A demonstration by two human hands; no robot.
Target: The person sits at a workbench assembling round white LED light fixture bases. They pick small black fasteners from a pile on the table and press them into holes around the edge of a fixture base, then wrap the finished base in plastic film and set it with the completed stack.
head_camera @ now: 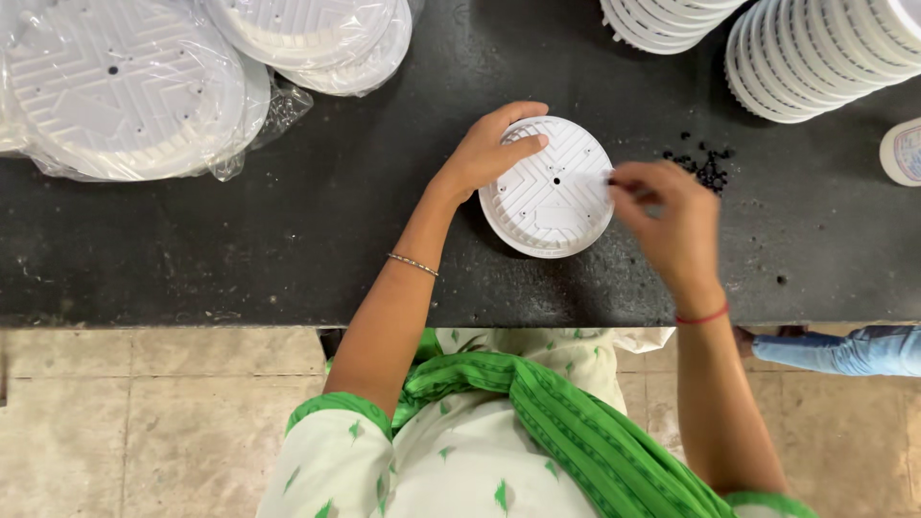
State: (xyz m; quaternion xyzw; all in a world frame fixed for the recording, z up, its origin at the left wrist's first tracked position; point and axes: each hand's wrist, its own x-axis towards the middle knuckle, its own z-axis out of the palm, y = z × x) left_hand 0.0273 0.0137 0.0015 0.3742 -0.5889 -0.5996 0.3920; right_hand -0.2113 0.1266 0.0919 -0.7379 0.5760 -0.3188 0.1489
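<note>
A round white plastic disc (549, 197) with a ribbed zigzag pattern and small holes lies on the black worktable (288, 249). My left hand (487, 149) rests on the disc's upper left rim, thumb across its top. My right hand (667, 216) hovers at the disc's right edge, blurred, with fingertips pinched together near the rim; a small item may be between them, but I cannot make it out. A small heap of tiny black pieces (705, 165) lies just behind my right hand.
Large white discs in clear plastic wrap (125, 86) lie at the far left, more (317, 38) behind them. Stacks of white discs on edge (825, 53) stand at the far right. A white round item (904, 152) sits at the right edge. Another person's blue sleeve (844, 350) shows below the table.
</note>
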